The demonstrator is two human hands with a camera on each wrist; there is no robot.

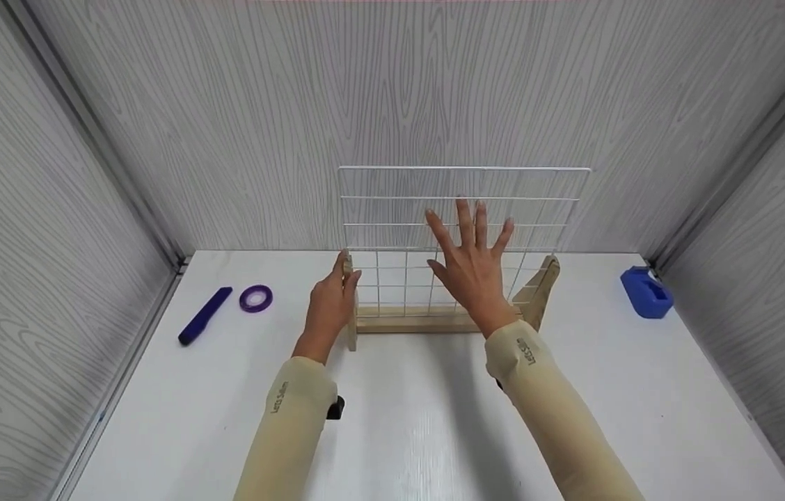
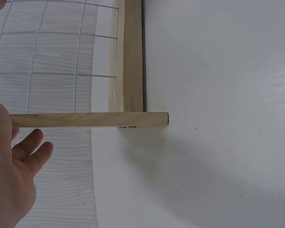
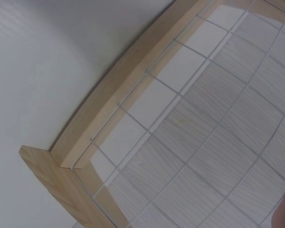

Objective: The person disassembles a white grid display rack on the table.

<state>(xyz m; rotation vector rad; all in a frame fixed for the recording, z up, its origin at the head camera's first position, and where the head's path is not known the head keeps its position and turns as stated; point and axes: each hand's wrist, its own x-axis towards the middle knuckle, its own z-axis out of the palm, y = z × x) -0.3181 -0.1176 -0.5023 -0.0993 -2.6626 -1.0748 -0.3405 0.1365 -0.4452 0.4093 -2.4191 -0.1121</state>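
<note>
A white wire grid [image 1: 462, 168] stands upright in a wooden stand [image 1: 413, 324], tilted towards the back wall. My left hand [image 1: 330, 303] holds the stand's left side board [image 1: 352, 339], thumb and forefinger on either side near its top. In the left wrist view the other fingers [image 2: 38, 156] hang loosely beside that board. My right hand [image 1: 474, 275] is spread in front of the grid, fingers straight; whether it touches the wires I cannot tell. The right side board [image 1: 537, 292] is partly behind the right wrist. Only an edge of the right hand [image 3: 284, 209] shows in the right wrist view.
On the white table [image 1: 392, 417], a purple stick-like tool with a dark end [image 1: 204, 316] and a purple ring, perhaps a tape roll [image 1: 255, 298], lie at left. A blue tape dispenser [image 1: 646, 293] stands at right. Wood-patterned walls [image 1: 260, 125] enclose the back and sides.
</note>
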